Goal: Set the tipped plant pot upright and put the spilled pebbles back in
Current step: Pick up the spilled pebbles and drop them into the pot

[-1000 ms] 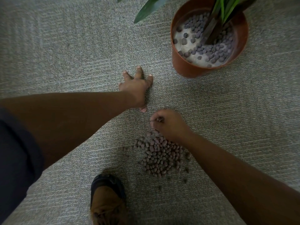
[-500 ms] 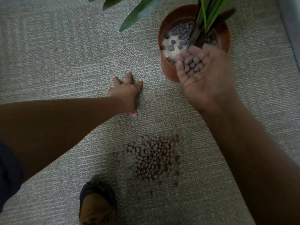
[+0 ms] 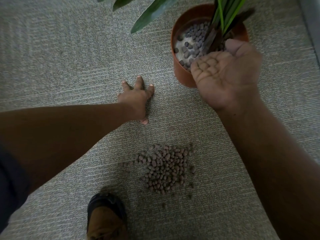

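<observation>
Right hand (image 3: 226, 73) over upright pot (image 3: 181, 73).

an indoor carpeted room – it reads as an office or a living space, though the view does not settle which. the grey, low-pile looped carpet (image 3: 69, 54) fills the view, a potted plant (image 3: 223, 16) stands at 1 o'clock, and a pale strip (image 3: 311, 23) – wall or skirting, unclear – edges 2 o'clock.
</observation>
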A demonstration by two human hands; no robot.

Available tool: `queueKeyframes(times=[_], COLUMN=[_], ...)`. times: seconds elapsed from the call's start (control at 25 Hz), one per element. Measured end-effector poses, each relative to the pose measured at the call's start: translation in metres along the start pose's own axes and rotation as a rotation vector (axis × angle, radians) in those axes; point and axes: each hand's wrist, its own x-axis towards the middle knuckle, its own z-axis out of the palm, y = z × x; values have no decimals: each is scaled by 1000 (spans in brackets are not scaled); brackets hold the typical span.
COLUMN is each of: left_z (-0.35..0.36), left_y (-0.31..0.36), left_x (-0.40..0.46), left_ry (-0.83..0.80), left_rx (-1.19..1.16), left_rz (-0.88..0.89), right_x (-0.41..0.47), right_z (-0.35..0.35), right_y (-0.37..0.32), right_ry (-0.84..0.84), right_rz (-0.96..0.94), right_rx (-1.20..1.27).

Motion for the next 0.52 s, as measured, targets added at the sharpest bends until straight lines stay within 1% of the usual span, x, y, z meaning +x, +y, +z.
queueKeyframes(times=[0.08,0.16,0.24,0.28,0.44,0.52], left_z=[-1,0,1,1,1,0], left_y=[0,-1,-2,-2,1,0], left_x=[-1,-1,0,0,-1,-2], left_ry=[1,4,8,14,28,23], left_rx=[-2,-5,-10,-9,5,-8], left_rz=[2,5,14,17,7,7], right_x=[-2,-5,-8,-8,-1,1], right_z=[-4,-10,-21,-29,-80,-104], right_y=[5,15,31,39,73,93], right_ry=[-8,6,-32,-80,-332,-452], right_rz=[-44,-138,-207,-207,-127,-64], right_rx=[-75,-308,-629,-804,-1658,-1973])
